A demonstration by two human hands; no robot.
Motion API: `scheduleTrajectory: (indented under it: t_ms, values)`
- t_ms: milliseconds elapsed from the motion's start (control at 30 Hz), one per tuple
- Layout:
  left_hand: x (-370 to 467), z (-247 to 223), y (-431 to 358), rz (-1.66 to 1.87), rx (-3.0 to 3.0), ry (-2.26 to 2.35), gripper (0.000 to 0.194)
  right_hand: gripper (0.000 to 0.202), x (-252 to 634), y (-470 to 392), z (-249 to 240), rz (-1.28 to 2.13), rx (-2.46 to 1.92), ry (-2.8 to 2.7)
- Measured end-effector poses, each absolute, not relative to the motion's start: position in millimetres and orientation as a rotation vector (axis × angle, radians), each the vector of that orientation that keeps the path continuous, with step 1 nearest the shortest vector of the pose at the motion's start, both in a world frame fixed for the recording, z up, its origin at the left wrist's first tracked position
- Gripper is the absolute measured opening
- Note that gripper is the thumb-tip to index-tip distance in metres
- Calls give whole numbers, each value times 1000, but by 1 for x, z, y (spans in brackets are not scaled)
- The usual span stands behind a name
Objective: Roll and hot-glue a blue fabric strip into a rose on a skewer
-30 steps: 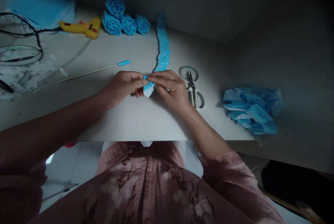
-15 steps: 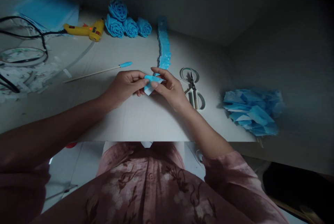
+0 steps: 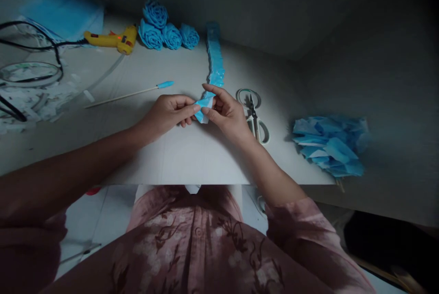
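Blue and white, a small folded piece is held between the two hands, above the pale surface. Its left edge is pinched by the closed thumb and fingers of the left hand. Its right side is gripped between the thumb and curled fingers of the right hand, the index finger being extended over the top. Beyond the piece, a ruffled blue strip is seen; the scissors are placed just beside the right hand.
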State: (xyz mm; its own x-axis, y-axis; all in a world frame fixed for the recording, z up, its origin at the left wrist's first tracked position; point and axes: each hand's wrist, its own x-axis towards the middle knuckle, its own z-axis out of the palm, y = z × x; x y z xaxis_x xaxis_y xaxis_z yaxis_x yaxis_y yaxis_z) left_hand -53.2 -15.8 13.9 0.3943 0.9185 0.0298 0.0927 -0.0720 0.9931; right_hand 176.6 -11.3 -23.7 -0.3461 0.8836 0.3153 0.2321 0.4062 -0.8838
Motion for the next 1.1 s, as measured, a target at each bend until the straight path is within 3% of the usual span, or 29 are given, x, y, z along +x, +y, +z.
scheduleTrajectory:
  t_ms: [300, 733, 1100]
  values:
    - [-53, 12, -16, 883, 1493, 974, 30, 60, 175, -18, -10, 842, -1046, -1814]
    - [-52, 11, -18, 837, 1501, 946, 33, 54, 170, -18, -11, 835, -1081, -1706]
    - [-50, 8, -10, 1022, 1293, 1066, 32, 45, 165, -25, -2, 669, -1050, -1768]
